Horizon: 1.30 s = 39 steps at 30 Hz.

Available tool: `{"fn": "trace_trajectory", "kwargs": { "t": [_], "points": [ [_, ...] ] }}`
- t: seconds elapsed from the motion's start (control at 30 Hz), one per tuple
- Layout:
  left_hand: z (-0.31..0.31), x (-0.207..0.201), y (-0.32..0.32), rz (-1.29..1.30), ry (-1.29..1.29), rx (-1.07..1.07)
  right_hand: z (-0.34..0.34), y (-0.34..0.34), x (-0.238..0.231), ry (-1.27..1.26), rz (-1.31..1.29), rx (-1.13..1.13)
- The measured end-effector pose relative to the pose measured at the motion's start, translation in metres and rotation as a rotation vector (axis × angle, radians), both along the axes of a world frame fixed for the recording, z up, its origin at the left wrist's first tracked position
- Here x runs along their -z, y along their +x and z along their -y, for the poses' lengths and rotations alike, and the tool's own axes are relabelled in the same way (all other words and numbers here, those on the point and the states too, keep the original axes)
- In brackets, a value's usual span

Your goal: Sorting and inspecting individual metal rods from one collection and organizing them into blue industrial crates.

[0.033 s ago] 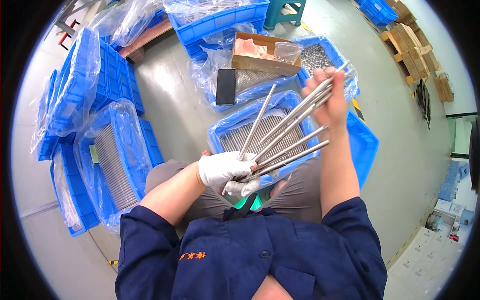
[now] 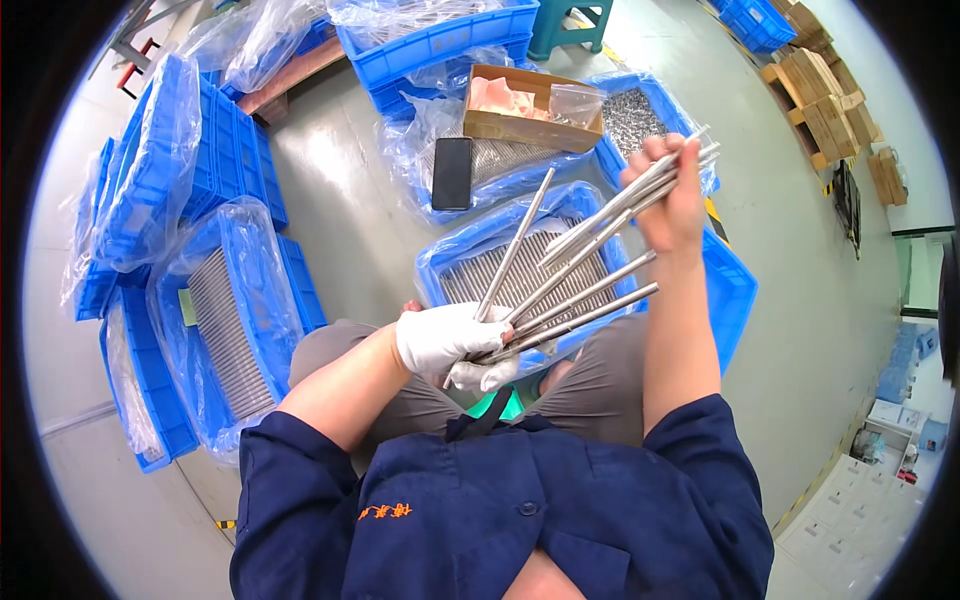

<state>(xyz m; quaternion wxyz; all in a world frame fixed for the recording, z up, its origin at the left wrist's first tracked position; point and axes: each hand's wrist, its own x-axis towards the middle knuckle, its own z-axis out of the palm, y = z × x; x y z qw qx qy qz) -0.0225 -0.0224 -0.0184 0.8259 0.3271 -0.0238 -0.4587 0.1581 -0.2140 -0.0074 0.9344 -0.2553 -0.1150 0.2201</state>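
My left hand (image 2: 455, 340), in a white glove, is closed around the lower ends of several thin metal rods (image 2: 590, 300) that fan out up and to the right. My bare right hand (image 2: 665, 190) is closed on several more rods (image 2: 598, 222) at their upper ends. These slant down toward the left hand's bunch, and some overlap it. Beneath the hands, between my knees, a blue crate (image 2: 432, 272) lined with clear plastic holds rows of similar rods (image 2: 480, 272). Fingers and rods hide parts of each other at both grips.
Beyond the crate lie a black phone (image 2: 452, 174) and a cardboard box (image 2: 530, 128) with pink material, on a plastic-covered crate of rods. A blue bin of small metal pieces (image 2: 632, 115) stands right of it. Crates (image 2: 225, 330) are stacked on the left, and a green stool (image 2: 568, 28) is behind.
My right hand has shifted slightly to the right with its rods, whose lower ends moved the same way. The left hand and its rods stay in place.
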Motion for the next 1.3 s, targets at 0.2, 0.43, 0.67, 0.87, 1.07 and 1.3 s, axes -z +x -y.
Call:
{"fn": "trace_trajectory", "kwargs": {
  "t": [0.2, 0.43, 0.67, 0.87, 1.07, 1.3],
  "points": [
    [-0.001, -0.009, 0.005, -0.009, -0.009, -0.029, -0.007, -0.009, 0.027, -0.54, 0.043, 0.048],
    [0.005, 0.003, 0.001, -0.035, 0.061, 0.056, -0.045, -0.073, 0.014, -0.637, 0.158, -0.443],
    [0.003, 0.005, 0.002, 0.129, 0.281, -0.235, -0.015, -0.011, 0.012, -0.394, -0.007, 0.303],
    [0.012, 0.02, 0.011, -0.009, 0.075, -0.481, -0.041, -0.067, 0.003, -0.855, 1.395, 0.649],
    [0.012, 0.03, 0.008, -0.259, 0.163, -0.599, -0.062, -0.11, 0.022, -0.776, 1.679, 0.395],
    [0.005, 0.03, 0.014, -0.15, 0.068, -0.573, -0.04, -0.151, 0.029, -1.059, 1.753, 0.32]
  ]
}}
